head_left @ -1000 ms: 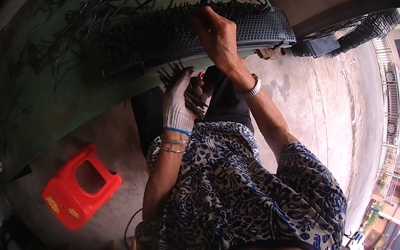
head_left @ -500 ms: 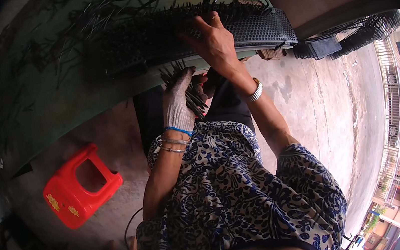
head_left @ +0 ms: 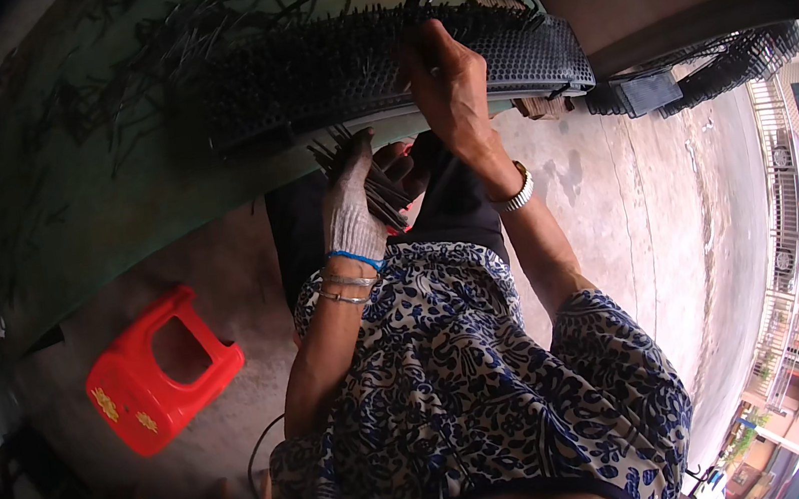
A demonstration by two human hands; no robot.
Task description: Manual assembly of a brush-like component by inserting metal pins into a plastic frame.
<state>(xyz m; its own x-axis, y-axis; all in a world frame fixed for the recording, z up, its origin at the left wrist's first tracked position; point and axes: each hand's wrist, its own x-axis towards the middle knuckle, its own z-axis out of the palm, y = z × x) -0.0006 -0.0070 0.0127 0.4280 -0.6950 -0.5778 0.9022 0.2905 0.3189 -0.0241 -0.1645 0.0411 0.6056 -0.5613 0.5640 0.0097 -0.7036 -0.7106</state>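
A gloved left hand (head_left: 348,196), centre frame, closes around a bundle of dark sticks (head_left: 387,199), while the bare right hand (head_left: 452,91) bends its fingers over a perforated black panel (head_left: 530,56), upper centre; whether it pinches anything cannot be told. Good work here likely means one stick per hole, kept straight, clear of the standing rows (head_left: 314,57). Beyond, loose strips (head_left: 183,44) litter the green tabletop (head_left: 105,238), upper left.

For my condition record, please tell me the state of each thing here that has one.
Left hand: gloved, closed around strip bundle
Right hand: bare, fingers bent, contents hidden
Perforated panel: partly filled with strips, front-right holes bare
Loose strips: scattered on green table
Red stool: unoccupied
Watch-like band: worn on right wrist
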